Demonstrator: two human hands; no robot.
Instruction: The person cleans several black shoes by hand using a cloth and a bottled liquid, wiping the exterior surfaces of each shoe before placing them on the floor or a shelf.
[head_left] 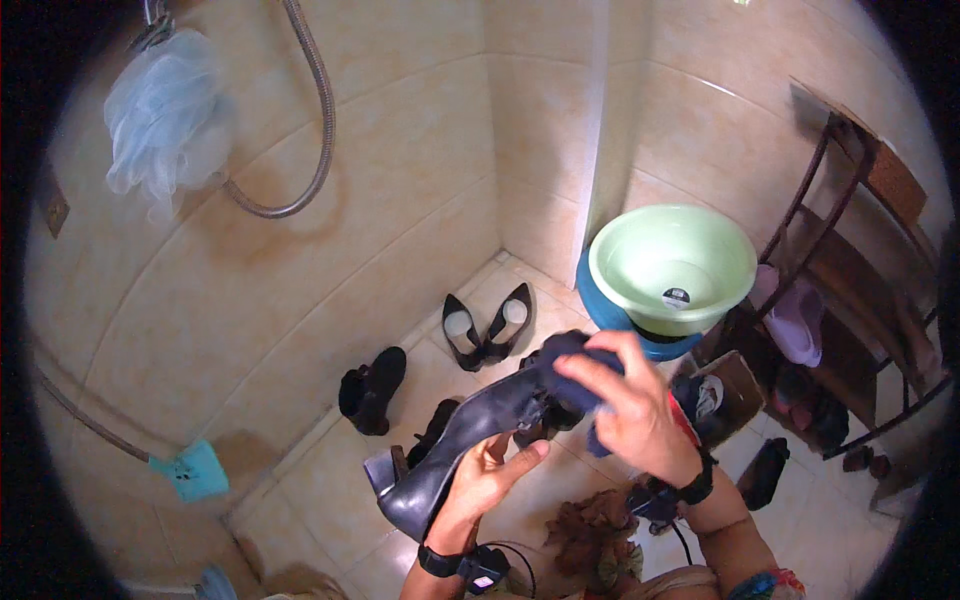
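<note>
My left hand grips a black leather heeled shoe from below, near its middle. The shoe is tilted, with its block heel toward the lower left and its other end toward the upper right. In my right hand is a bunched dark blue cloth, pressed against the upper-right end of the shoe and hiding it. The fingers of that hand are slightly blurred. Behind the held shoe, another black shoe shows in part on the floor. Both wrists wear black bands.
Black pointed shoes and a black ankle shoe stand by the wall. At right are a green basin on a blue basin, a cardboard box, a rack and a lilac slipper. Brown cloth lies near me.
</note>
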